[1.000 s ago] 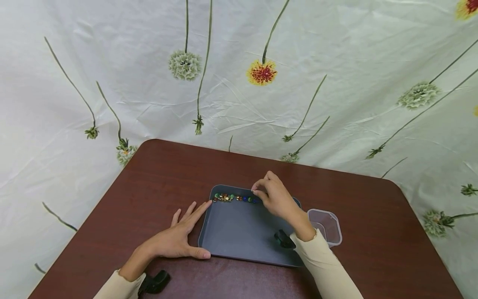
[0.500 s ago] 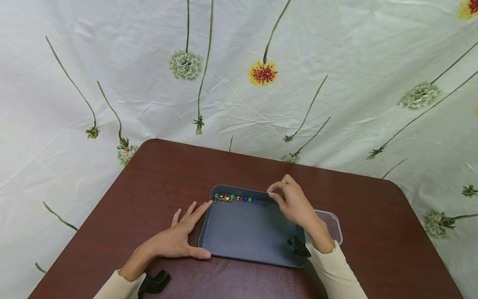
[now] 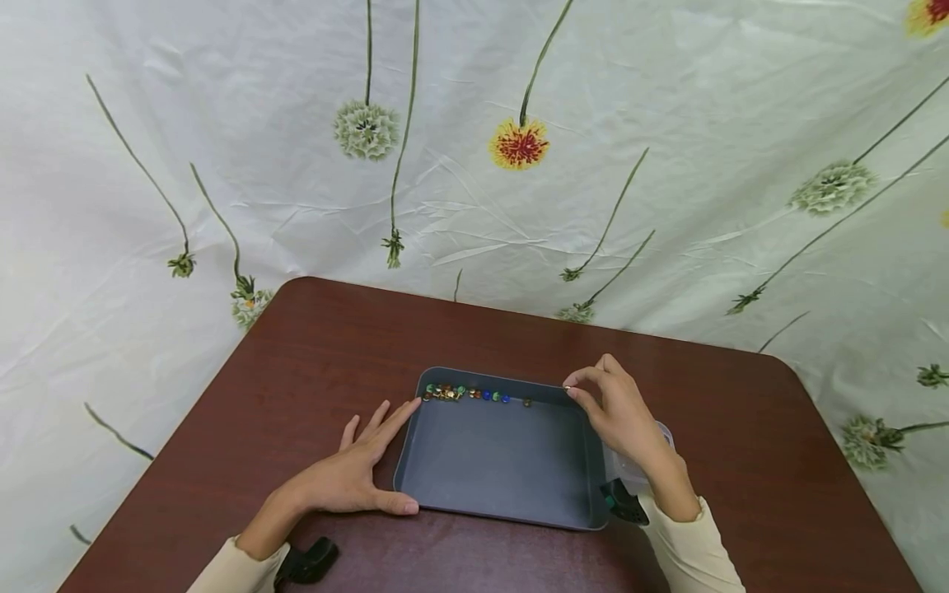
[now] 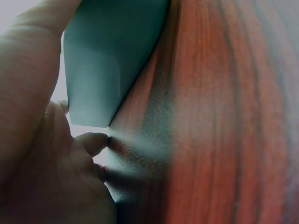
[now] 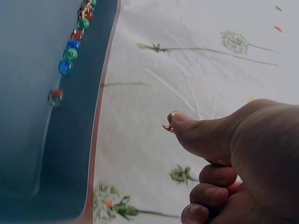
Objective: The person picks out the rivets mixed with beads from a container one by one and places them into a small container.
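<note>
A dark blue-grey tray [image 3: 504,469] lies on the table. Glass marbles [image 3: 487,395] in blue, green and brown, with small gold-coloured pieces among them at the left, line its back wall. One brownish marble [image 3: 527,403] sits apart to the right of the row. My left hand [image 3: 356,473], fingers spread, rests against the tray's left side. Above the tray's back right corner, my right hand [image 3: 619,412] pinches a small shiny copper-coloured piece [image 5: 169,125] between thumb and index finger. The fingers partly hide that piece, so its kind is unclear.
A clear plastic container [image 3: 630,471] stands right of the tray, mostly hidden behind my right forearm. The reddish-brown table [image 3: 356,346] extends around the tray. Behind it hangs a white flower-printed cloth [image 3: 460,206].
My right hand has moved rightward from the marble row to above the back right corner, uncovering the lone brownish marble. The left hand stays in place.
</note>
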`<state>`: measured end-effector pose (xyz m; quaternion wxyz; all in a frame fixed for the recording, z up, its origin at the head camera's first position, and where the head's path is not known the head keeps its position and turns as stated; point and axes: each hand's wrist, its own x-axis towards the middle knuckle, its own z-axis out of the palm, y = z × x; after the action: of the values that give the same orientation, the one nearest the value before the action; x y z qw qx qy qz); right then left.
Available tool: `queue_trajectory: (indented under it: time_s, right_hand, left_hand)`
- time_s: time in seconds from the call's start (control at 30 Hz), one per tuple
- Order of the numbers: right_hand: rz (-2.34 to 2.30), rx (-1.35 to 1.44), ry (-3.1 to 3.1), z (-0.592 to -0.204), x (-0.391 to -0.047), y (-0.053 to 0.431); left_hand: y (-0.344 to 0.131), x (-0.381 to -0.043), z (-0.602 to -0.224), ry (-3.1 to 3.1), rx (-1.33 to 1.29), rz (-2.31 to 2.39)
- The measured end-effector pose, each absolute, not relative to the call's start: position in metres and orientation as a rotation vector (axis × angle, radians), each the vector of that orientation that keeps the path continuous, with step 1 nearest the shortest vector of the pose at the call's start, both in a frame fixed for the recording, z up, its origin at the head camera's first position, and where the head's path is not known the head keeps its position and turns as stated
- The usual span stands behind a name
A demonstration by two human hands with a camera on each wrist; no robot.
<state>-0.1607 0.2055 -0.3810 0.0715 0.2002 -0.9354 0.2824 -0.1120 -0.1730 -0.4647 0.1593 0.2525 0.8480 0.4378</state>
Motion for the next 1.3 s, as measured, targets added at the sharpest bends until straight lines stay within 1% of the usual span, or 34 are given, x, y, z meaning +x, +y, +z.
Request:
queue_trajectory:
  time_s: [0.53,0.97,1.3]
  right_hand:
    - [0.781,0.511,-2.780,-0.386,-0.143,0.245]
    - [0.748,0.476,-2.761,-0.391,-0.131,0.266]
    - [0.737,0.476,-2.736,-0.392,-0.129,0.273]
  left_hand:
    - [-0.174,-0.111,-0.462,2.424,0.726,1.254]
    - [-0.172,-0.112,-0.464,2.416,0.717,1.259]
    - [-0.172,-0.112,-0.465,2.411,0.710,1.262]
